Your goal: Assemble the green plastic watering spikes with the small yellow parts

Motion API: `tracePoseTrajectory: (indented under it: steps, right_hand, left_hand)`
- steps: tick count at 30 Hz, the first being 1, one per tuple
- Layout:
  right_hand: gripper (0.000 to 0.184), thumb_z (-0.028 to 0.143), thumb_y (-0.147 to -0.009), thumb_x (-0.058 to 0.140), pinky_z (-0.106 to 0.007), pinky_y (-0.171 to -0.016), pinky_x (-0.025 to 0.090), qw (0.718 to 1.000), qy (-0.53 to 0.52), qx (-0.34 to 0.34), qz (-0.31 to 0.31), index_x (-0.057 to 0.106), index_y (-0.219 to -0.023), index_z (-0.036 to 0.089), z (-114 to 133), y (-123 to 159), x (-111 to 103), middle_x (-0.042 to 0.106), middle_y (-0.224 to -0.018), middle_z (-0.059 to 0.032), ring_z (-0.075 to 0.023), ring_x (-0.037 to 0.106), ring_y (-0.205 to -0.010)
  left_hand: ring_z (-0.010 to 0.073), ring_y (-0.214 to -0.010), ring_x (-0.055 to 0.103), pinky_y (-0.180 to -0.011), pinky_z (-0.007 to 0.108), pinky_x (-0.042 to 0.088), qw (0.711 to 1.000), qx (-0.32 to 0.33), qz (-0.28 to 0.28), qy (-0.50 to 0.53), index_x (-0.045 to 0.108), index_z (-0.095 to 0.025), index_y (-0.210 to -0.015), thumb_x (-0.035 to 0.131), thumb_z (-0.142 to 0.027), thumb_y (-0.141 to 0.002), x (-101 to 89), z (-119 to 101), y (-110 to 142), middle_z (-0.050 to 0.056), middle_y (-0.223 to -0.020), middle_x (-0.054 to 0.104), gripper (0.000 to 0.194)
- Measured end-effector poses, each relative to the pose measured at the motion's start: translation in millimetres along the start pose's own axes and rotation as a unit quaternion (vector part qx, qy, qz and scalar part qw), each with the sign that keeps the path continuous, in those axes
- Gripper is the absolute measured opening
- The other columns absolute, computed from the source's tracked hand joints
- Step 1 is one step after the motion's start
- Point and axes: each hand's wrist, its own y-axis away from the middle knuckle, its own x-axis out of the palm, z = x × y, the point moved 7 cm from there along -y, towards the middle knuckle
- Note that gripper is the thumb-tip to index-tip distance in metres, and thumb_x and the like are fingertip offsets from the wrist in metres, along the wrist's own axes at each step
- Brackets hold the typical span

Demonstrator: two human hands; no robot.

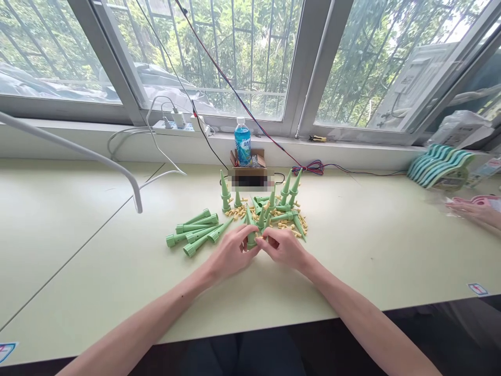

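Note:
My left hand is closed around the lower part of a green plastic spike, which stands point up near the table's middle. From the right, my right hand pinches a small yellow peg against the side of that spike. Whether the peg sits in a hole there I cannot tell. Just beyond my hands, several green spikes stand upright or lie among many loose yellow pegs. To the left of my left hand lies a pile of green spikes pointing various ways.
A blue bottle stands in a cardboard box by the window. A white cable arches over the left side. Coiled wires lie at the back. At right, another person's hand touches a pink item near stacked green-and-teal pieces.

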Motion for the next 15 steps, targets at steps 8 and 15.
tracePoseTrajectory:
  steps: [8, 15]
  right_hand:
    - [0.034, 0.031, -0.097, 0.051, -0.022, -0.049, 0.027, 1.0, -0.003, -0.001, 0.016, 0.046, -0.066, 0.019, -2.6, -0.3, 2.6, 0.037, -0.052, 0.0059, -0.0085, 0.033, -0.047]
    - [0.035, 0.028, -0.097, 0.05, -0.023, -0.048, 0.024, 1.0, -0.003, -0.005, 0.025, 0.042, -0.064, 0.02, -0.7, -0.7, 2.3, 0.034, -0.052, 0.0064, -0.0084, 0.031, -0.046]
  left_hand:
    - [0.0104, -0.058, 0.047, -0.057, 0.024, 0.042, 1.0, 0.003, 0.0, -0.028, 0.066, -0.02, -0.097, 0.06, -0.034, -0.091, 0.6, 3.1, -0.9, -0.001, -0.077, 0.053, 0.017]
    - [0.01, -0.058, 0.045, -0.056, 0.024, 0.041, 1.0, -0.006, 0.009, -0.029, 0.065, -0.02, -0.095, 0.059, -0.034, -0.092, 1.9, 2.7, 0.2, 0.0, -0.079, 0.054, 0.015]
